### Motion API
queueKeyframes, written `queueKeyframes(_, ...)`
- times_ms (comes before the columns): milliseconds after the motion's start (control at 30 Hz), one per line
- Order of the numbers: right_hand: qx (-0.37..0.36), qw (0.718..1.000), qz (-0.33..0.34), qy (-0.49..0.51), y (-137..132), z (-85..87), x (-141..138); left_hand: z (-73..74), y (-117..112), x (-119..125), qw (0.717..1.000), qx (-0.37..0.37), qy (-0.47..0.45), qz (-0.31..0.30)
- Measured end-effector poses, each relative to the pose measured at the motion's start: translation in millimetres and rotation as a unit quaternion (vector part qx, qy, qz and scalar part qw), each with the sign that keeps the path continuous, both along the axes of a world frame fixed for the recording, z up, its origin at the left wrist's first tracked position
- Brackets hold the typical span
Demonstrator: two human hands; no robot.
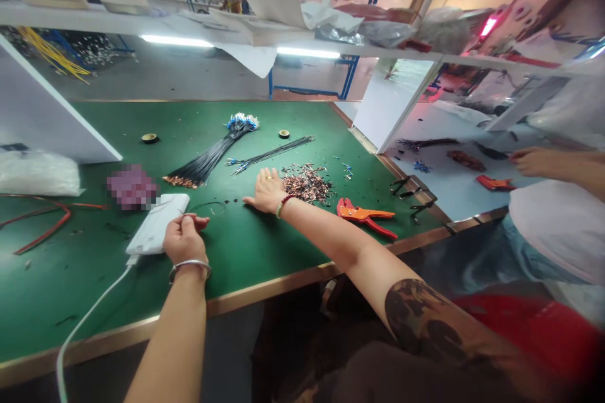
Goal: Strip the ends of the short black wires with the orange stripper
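Observation:
My left hand [186,238] is closed in a pinch beside a white power bank. A thin dark wire [218,204] loops out from its fingers over the green table [236,264]. My right hand [267,192] lies with fingers spread at the left edge of a pile of short copper-coloured wire scraps [309,183]. Beyond it rest a few loose black wires [274,154] with blue ends. A large bundle of black wires [208,157] with blue and white tips lies farther left. Orange-red wire strippers [365,216] lie right of the scraps.
The white power bank [158,224] trails a white cable [89,315]. Two tape rolls, one left [150,138] and one central [283,134], sit farther back. Red wire [47,233] lies left. A shelf [198,23] spans overhead. A co-worker's hand [529,162] is at the right table.

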State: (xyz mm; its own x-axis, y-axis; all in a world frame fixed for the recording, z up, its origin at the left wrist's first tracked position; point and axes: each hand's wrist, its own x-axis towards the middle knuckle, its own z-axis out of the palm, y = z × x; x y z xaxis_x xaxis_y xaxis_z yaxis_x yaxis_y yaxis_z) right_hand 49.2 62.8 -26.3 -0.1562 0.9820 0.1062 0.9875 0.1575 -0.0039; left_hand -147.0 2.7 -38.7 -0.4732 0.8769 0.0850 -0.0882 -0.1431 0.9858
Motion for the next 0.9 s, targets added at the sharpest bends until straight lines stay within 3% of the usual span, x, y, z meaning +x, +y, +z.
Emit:
queueKeyframes(67,0.033,0.998,0.054,0.006,6.7,0.5,-4.1,0.7,0.1,0.4,1.000,0.001,-0.003,0.001)
queueKeyframes(167,0.009,0.995,0.098,0.025,19.5,-0.5,-15.7,-0.3,0.6,0.1,1.000,0.003,-0.004,-0.003)
queueKeyframes(300,-0.032,0.997,0.053,0.050,20.5,1.8,-15.2,-5.3,2.6,-0.8,1.000,0.011,-0.002,-0.008)
queueKeyframes(500,-0.036,0.998,-0.025,-0.050,-1.2,13.3,15.2,-11.3,5.3,-1.8,1.000,0.012,0.000,-0.017)
queueKeyframes(567,-0.010,0.999,0.021,-0.044,-5.8,11.5,16.6,-12.0,5.5,-2.0,1.000,0.013,0.003,-0.019)
queueKeyframes(667,-0.039,0.994,0.098,-0.020,-11.2,5.5,12.3,-12.1,5.4,-2.2,1.000,0.016,0.002,-0.020)
queueKeyframes(767,-0.078,0.994,0.063,-0.030,-16.5,6.1,16.5,-11.8,5.4,-2.5,1.000,0.019,-0.003,-0.020)
queueKeyframes(900,-0.078,0.995,0.022,-0.064,-26.6,19.6,36.7,-12.2,5.2,-2.5,0.999,0.023,-0.007,-0.022)
